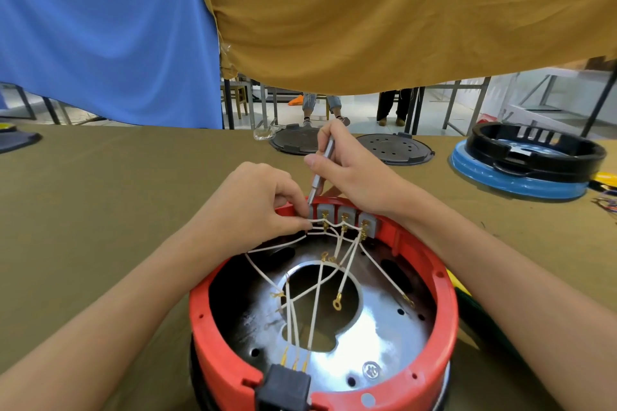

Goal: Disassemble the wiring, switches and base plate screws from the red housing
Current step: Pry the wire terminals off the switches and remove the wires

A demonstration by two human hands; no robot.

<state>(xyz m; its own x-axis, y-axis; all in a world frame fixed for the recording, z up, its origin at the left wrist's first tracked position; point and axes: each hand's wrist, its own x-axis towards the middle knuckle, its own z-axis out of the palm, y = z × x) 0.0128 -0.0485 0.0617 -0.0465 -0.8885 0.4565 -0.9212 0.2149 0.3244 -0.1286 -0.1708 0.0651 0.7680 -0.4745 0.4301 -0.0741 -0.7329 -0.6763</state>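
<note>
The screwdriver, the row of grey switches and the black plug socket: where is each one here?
screwdriver (323, 160), head view, middle of its metal shaft.
grey switches (344, 215), head view, third switch in the row on the red rim.
black plug socket (283, 389), head view, top face of the block at the near rim.

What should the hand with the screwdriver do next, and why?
Probably turn the screwdriver to loosen the leftmost switch. The right hand already has its tip there on the red housing, and the left hand pinches the white wire aside.
</note>
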